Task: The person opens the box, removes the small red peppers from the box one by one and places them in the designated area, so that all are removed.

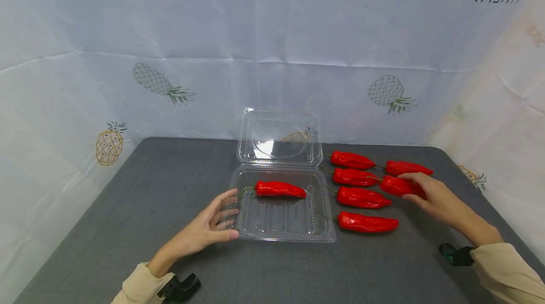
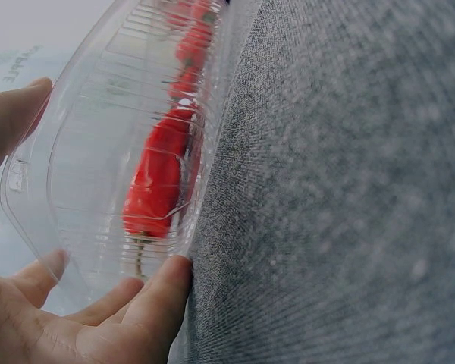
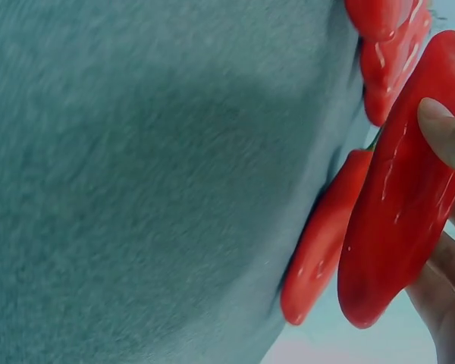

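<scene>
A clear plastic clamshell container (image 1: 281,236) lies with its lid raised at the middle of the table, one red pepper (image 1: 280,189) inside, stem to the left. My left hand (image 1: 208,226) touches the container's left side with spread, fairly straight fingers; the left wrist view shows fingertips (image 2: 171,280) against the clear wall. On the right, my right hand (image 1: 432,197) pinches another red pepper (image 1: 400,185) between thumb and fingers. In the right wrist view this held pepper (image 3: 406,197) is lifted over the cloth, a second pepper (image 3: 326,235) lying behind it.
Several red peppers (image 1: 364,198) lie in a column right of the container, stems leftward, and one more (image 1: 408,167) sits behind the right hand. The transparent lid (image 1: 278,138) leans back near a white pineapple-print curtain (image 1: 276,81). Dark grey cloth (image 1: 179,171) covers the table.
</scene>
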### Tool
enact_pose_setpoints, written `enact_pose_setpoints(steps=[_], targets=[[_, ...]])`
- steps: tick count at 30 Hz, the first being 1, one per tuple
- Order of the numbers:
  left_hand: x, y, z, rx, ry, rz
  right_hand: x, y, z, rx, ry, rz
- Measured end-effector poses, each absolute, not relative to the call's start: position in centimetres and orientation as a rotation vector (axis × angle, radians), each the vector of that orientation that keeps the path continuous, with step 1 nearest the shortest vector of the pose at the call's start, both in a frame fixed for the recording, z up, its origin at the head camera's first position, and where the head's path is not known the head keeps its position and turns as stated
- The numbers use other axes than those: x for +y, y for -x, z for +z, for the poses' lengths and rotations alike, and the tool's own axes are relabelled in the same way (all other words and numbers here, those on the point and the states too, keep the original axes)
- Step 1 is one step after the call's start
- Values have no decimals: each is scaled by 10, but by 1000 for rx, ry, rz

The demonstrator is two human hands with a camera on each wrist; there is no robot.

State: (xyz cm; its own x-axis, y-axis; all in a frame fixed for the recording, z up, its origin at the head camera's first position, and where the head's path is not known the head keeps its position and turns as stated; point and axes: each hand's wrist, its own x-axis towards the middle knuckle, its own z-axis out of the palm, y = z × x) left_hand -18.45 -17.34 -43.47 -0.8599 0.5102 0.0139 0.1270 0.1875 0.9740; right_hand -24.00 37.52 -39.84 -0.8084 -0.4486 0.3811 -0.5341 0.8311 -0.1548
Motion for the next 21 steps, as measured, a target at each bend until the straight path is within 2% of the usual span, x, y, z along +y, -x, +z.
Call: enact_pose_setpoints(steps=[21], targets=[[-174,185,-437,2148,-625,1724,401,253,-407,-2781,-665,357]])
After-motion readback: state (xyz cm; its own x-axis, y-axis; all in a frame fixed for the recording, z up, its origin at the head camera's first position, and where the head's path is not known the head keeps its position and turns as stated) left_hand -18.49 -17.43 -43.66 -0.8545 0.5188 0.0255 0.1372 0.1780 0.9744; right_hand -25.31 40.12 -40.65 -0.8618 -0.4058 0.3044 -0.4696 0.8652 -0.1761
